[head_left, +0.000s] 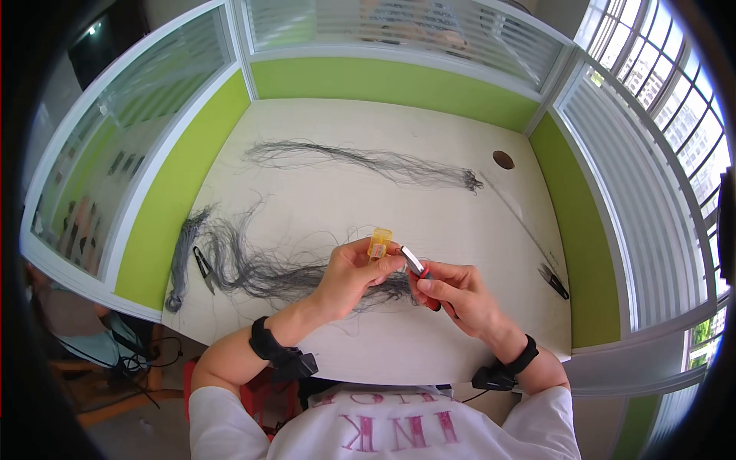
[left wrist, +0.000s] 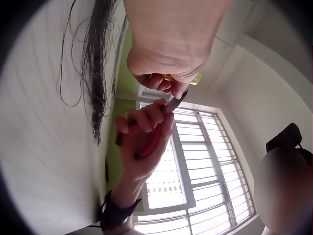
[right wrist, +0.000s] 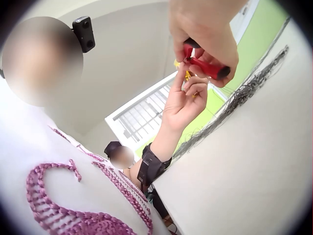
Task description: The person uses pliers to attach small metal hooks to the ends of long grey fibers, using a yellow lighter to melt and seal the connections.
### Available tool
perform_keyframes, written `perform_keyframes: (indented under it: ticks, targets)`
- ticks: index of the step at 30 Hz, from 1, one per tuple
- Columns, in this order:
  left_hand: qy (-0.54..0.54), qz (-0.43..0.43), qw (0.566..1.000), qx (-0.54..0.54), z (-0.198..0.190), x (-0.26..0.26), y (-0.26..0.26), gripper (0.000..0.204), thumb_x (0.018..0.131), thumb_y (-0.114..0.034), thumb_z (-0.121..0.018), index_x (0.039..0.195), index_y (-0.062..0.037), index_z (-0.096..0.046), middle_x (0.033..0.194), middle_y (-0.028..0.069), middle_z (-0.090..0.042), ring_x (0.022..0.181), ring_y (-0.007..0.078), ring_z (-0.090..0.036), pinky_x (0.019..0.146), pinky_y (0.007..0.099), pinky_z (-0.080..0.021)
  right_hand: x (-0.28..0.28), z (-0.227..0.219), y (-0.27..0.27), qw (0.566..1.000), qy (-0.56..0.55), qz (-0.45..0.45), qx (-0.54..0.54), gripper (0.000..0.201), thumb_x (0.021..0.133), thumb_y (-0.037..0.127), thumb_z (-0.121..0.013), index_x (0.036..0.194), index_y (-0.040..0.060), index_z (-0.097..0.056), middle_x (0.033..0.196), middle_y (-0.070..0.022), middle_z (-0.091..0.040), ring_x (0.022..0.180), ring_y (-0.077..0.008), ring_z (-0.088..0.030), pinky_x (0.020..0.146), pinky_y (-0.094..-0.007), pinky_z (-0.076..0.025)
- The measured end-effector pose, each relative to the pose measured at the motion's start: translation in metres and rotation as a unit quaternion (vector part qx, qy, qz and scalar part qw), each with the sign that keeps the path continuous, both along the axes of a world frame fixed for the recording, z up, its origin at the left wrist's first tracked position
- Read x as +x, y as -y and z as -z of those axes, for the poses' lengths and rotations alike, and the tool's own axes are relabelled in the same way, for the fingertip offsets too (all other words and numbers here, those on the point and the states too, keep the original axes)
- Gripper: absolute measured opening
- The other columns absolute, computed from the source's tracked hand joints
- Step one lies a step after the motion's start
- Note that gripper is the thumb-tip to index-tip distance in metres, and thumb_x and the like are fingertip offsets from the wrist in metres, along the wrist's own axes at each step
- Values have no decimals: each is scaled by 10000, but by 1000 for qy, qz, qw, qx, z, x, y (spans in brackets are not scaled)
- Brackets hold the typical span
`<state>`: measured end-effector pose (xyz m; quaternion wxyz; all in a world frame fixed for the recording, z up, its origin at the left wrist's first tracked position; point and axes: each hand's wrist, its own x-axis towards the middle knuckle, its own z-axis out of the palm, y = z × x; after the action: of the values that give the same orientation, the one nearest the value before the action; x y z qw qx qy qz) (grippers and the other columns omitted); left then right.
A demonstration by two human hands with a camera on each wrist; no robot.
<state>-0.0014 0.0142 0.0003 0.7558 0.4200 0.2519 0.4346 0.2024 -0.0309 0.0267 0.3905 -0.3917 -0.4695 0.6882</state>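
Note:
My left hand [head_left: 337, 284] holds a small translucent yellow plastic case [head_left: 380, 241] with a pale label, its thumb and forefinger meeting just below it. A pair of red-handled pliers [head_left: 414, 262] is gripped in my right hand [head_left: 464, 299], the metal nose pointing toward the left fingertips. In the left wrist view the tips of the pliers [left wrist: 177, 101] come right at the left thumb. Whatever small thing the left fingertips may pinch is hidden. Below both hands a long bundle of dark grey strands [head_left: 295, 280] lies across the table.
Another strand bundle [head_left: 360, 159] stretches across the back, knotted at its right end. A thicker hank [head_left: 181, 261] and black snips [head_left: 203, 268] lie at left; more snips [head_left: 553, 282] and a thin rod [head_left: 521, 218] lie at right. Green partitions [head_left: 391, 86] enclose the table.

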Motion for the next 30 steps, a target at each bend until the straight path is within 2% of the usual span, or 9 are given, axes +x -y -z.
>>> perform_keyframes:
  ticks: [8, 11, 14, 16, 19, 24, 26, 28, 30]
  targets:
    - [-33, -35, 997, 62, -6, -5, -4, 93, 875, -55, -648, 952, -11, -620, 1025, 68, -587, 664, 61, -436, 579, 208, -373, 1, 2, 0, 1000, 4, 27, 13, 254, 915, 135, -614, 1131, 3, -638, 772, 20, -555, 688, -50, -451, 591, -205, -351]
    - [-36, -30, 998, 44, -12, -5, -2, 128, 884, -71, -638, 987, 4, -623, 986, 61, -589, 663, 56, -428, 579, 204, -366, 1, 4, 1, 999, 3, 34, 19, 276, 913, 140, -618, 1151, 0, -632, 779, 22, -561, 691, -52, -448, 594, -205, -349]
    - [-82, -7, 996, 31, -13, -4, 1, 183, 885, -77, -640, 1042, 14, -623, 904, 42, -605, 617, 48, -419, 534, 195, -342, 2, 7, 2, 1000, 9, 19, 9, 299, 912, 125, -624, 1182, -3, -621, 835, 18, -586, 750, -52, -491, 648, -209, -402]
    - [-87, 10, 996, 15, -10, -7, 1, 247, 892, -89, -636, 1110, 22, -605, 858, 40, -636, 560, 38, -406, 482, 186, -310, -2, 8, 4, 999, 24, 35, 15, 324, 904, 82, -631, 1214, -8, -603, 910, 13, -604, 835, -55, -529, 734, -223, -446]
    - [-89, 4, 996, 23, -6, -9, 1, 218, 900, -102, -631, 1079, 19, -603, 837, 47, -648, 522, 34, -399, 450, 181, -291, -6, 10, 5, 998, 41, 44, 32, 306, 893, 36, -631, 1193, -22, -605, 963, 6, -611, 893, -59, -544, 795, -231, -461]
    - [-62, -27, 998, -5, -13, -10, -3, 156, 904, -103, -623, 1006, 14, -605, 851, 73, -651, 532, 34, -415, 461, 178, -313, -2, 14, 0, 993, 54, 94, 50, 257, 879, 19, -635, 1130, -33, -613, 973, -6, -616, 868, -63, -552, 781, -219, -463]
    - [-54, -25, 998, -3, -13, -12, -6, 138, 906, -103, -620, 982, 11, -604, 857, 82, -653, 532, 35, -416, 463, 177, -319, 1, 15, -1, 963, 152, 141, 172, 278, 853, 13, -653, 1121, -42, -609, 947, -17, -614, 845, -67, -562, 765, -226, -470]
    - [-105, -26, 993, 43, -9, -12, -6, 121, 909, -94, -614, 976, 5, -601, 877, 101, -668, 543, 34, -433, 474, 172, -335, 1, 11, -3, 952, 179, 154, 195, 307, 803, 5, -683, 1100, -38, -616, 886, -55, -625, 811, -100, -586, 758, -244, -479]
    - [-129, -36, 989, 65, -13, -10, -3, 113, 903, -89, -625, 968, 0, -601, 862, 100, -672, 544, 33, -439, 475, 171, -340, 4, 8, -5, 883, 290, 146, 340, 320, 770, 7, -700, 1081, -17, -632, 832, -86, -628, 758, -150, -596, 727, -267, -480]
